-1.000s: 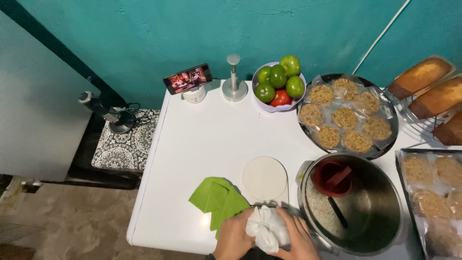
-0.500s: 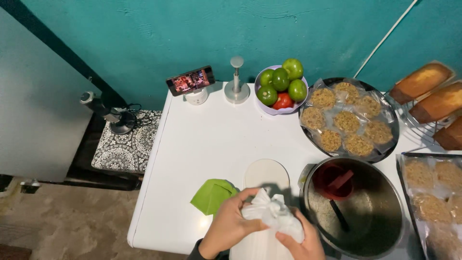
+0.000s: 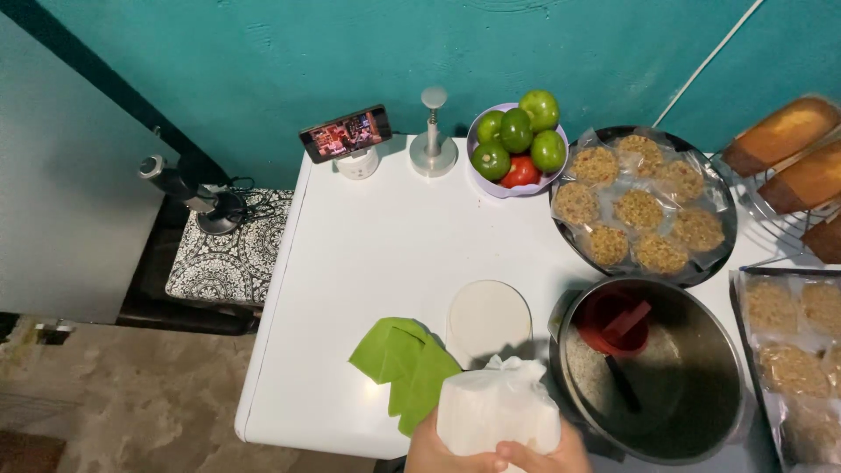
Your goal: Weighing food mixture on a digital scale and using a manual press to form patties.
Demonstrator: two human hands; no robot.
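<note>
White plastic bag of flat round sheets (image 3: 498,412) sits at the near edge of the white table (image 3: 385,254), held between both hands. Left hand (image 3: 434,451) cups its near-left corner, fingers wrapped under. Right hand (image 3: 545,454) closes on the near-right bottom edge, fingertips (image 3: 512,453) pressed on the plastic. Both grip the bag; most of each hand is cut off by the frame edge.

Bag top is bunched and looks loosened, not fully opened as far as I can tell.

Around it:
- Folded green cloth (image 3: 405,366) touching the bag's left side.
- Pale round disc (image 3: 488,320) flat on the table just beyond the bag, bare, nothing on it.
- Large steel pot (image 3: 653,372) to the right, pale grainy mix at the bottom, red plastic cup (image 3: 613,317) and a dark utensil handle (image 3: 624,384) inside.
- Far right: dark round tray of wrapped crumbly patties (image 3: 644,206), seven visible.
- More wrapped patties in a tray (image 3: 788,350) at the right edge.

Judgement on progress: many patties already formed and wrapped, mix remains in the pot. One disc laid out, the bag in hand not yet drawn from.
</note>
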